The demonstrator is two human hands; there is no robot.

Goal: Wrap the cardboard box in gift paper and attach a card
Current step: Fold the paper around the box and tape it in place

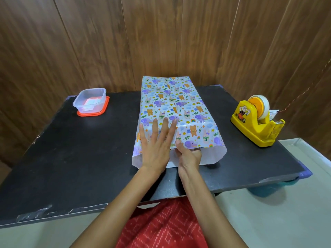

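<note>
Gift paper (pixel 179 101), left hand (pixel 154 149) — flat atop

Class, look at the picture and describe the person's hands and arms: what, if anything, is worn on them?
The left hand and right hand are bare: no gloves, rings, watch or bracelet show. Both forearms are uncovered down to the picture's edge; no sleeves show. Red cloth with a white pattern lies between them.

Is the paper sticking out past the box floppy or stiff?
Probably floppy: the near end of the paper droops open onto the table. It shines, so it is likely a bit slippery under the flat left hand. It looks thin and might tear if the right hand tugs hard.
</note>
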